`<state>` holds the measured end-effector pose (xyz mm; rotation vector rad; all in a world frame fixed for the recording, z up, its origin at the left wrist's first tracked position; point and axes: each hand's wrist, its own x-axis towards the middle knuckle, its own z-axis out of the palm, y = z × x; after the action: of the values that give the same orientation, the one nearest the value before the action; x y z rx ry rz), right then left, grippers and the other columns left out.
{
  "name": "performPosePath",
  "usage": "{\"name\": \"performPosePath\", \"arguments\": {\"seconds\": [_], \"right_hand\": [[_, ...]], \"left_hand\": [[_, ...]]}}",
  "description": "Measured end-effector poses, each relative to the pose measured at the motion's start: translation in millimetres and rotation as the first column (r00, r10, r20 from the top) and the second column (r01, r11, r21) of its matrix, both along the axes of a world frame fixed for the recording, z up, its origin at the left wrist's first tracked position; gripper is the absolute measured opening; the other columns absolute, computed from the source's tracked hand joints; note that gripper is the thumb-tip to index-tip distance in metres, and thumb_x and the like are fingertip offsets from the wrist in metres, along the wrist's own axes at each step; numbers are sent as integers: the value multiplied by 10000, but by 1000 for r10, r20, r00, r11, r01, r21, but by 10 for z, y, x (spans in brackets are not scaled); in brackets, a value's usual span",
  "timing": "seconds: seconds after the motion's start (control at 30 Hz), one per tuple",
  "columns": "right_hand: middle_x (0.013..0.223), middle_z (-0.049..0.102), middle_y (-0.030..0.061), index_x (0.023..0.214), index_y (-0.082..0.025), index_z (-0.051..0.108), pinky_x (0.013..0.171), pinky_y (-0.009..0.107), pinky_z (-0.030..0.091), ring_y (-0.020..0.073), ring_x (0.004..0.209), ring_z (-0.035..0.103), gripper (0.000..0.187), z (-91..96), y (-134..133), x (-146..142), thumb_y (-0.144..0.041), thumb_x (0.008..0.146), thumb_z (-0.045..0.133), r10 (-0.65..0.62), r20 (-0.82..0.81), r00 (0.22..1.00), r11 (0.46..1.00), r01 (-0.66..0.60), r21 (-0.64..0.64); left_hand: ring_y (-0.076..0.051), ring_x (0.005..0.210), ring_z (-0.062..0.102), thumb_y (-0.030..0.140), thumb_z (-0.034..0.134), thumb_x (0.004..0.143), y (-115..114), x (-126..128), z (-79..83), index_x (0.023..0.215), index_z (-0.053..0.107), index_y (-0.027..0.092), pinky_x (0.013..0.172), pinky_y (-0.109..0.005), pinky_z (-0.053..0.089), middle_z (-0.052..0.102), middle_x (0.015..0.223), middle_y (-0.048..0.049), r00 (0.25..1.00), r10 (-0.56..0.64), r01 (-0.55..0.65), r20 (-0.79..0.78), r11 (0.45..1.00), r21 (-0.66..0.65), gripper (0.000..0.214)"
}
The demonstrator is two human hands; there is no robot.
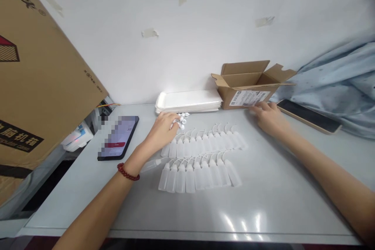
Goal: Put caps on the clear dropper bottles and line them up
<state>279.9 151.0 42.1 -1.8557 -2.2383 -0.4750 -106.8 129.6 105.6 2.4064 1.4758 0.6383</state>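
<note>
My left hand is at a small pile of white caps, its thumb and fingers apart and partly around the near side of the pile. My right hand is loosely bent at the lower front of an open cardboard box; nothing shows in it, and its fingertips are partly hidden. Two rows of translucent plastic squeeze bottles lie side by side between my arms: a far row and a near row. Thin curved white tubes extend from their tops. One more bottle lies by my left wrist, partly covered.
A stack of white padded envelopes lies against the wall. One phone with a lit screen is on the left, another dark phone on the right. A large carton leans in from the left; blue cloth bunches at the right.
</note>
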Motion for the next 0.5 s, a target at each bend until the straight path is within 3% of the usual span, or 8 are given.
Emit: {"name": "performPosePath", "arguments": {"seconds": [0.2,0.3,0.4,0.43,0.5], "right_hand": [[1062,592,167,1031,-165,603,808,460,407,329,959,494,351,50,-136,-129,-58,766,399,45,-45,998,999,-45,-15],[991,609,167,1009,-161,577,827,471,420,331,955,529,222,161,-248,-272,-187,843,432,50,-306,951,997,-30,70],[1003,618,136,1096,-185,494,776,433,472,271,854,595,253,362,-412,-578,-329,892,455,49,-507,860,988,33,151],[1044,621,113,1115,-208,467,753,393,495,237,840,617,259,439,-470,-715,-359,906,451,65,-585,809,988,28,149],[1049,637,78,1027,-234,499,773,369,505,221,883,632,216,575,-570,-1008,-358,859,555,98,-921,378,991,-122,56]], "left_hand": [[-230,1110,578,199,444,867,-157,-113,134,1034,680,210,756,-307,507,656,1186,-51,975,39,-24,220,997,-72,290],[-215,1021,616,224,499,864,-201,-159,192,972,696,214,807,-323,488,688,1104,-40,936,39,5,349,992,-123,225],[-197,927,632,256,571,846,-243,-145,235,918,704,199,837,-338,476,708,983,-44,874,50,37,483,985,-168,162],[-192,902,633,264,599,832,-260,-128,244,896,705,192,828,-334,479,709,951,-45,846,62,51,530,979,-197,144],[-180,865,632,272,656,795,-294,-87,256,857,705,178,810,-318,485,706,908,-45,775,105,89,623,958,-272,123]]}}
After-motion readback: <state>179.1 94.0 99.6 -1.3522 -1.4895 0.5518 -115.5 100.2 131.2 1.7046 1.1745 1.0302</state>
